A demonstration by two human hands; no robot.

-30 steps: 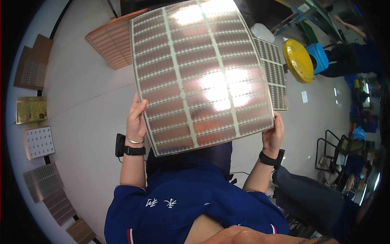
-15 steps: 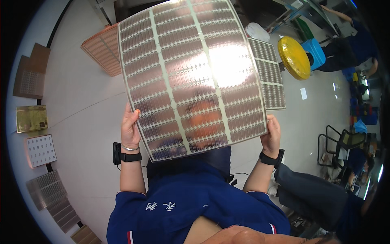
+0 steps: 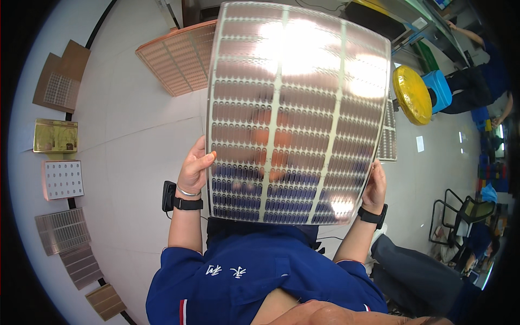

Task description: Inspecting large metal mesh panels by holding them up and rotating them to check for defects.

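A large, thin, shiny panel (image 3: pixel 300 124) with rows of small copper-coloured oval patterns and pale dividing strips is held up in front of me, its face reflecting bright light. My left hand (image 3: pixel 195 167) grips the panel's left edge, thumb on the front face and fingers behind. At the lower right edge, my right hand (image 3: pixel 375 187) is closed on the panel, with part of its fingers hidden behind the sheet. Past the left side a copper-coloured stack of similar panels (image 3: pixel 179 58) shows. Another patterned panel (image 3: pixel 389 132) is partly covered behind the right edge.
A yellow round-topped stool (image 3: pixel 411 96) and a blue stool (image 3: pixel 437 91) stand at the right, near a person (image 3: pixel 471 81). Lower right are a dark-trousered leg (image 3: pixel 411 271) and a black chair (image 3: pixel 466 214). Several sample panels (image 3: pixel 63 180) line the left wall above the pale floor (image 3: pixel 130 179).
The panel has swung from a slant to nearly straight and sits further right in view. Both hands keep hold of its edges. More of the copper-coloured stack shows at left.
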